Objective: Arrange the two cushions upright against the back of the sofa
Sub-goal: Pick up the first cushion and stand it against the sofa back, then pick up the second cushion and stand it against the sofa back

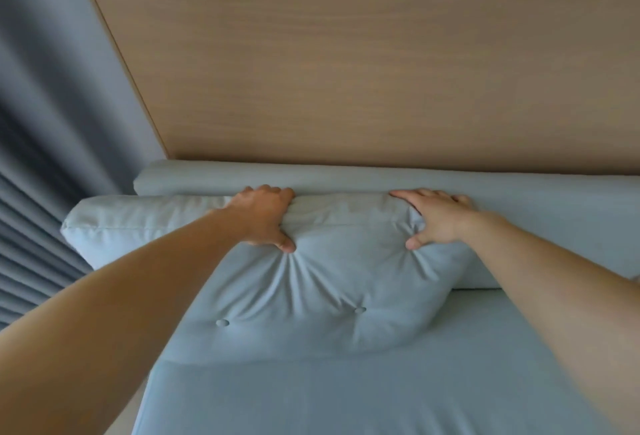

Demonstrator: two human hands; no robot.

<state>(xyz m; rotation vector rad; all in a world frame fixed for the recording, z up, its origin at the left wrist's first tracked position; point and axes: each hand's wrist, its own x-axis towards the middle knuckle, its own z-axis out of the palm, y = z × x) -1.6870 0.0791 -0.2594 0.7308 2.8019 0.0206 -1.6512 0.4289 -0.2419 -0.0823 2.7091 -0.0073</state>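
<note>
Cushion [311,282] stood upright against the sofa back [346,176], left hand [265,218] and right hand [438,218] fingers clamped over its top edge. Second cushion [138,223] leaned beside it, unadjusted.

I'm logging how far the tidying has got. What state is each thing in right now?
Tufted cushion: upright against the sofa back, top edge squeezed.
Second cushion: behind it at the left, partly hidden.
Left hand: grip shut on the cushion's top.
Right hand: same, thumb pressed into the front.
Curtain: hanging pleated.
</note>
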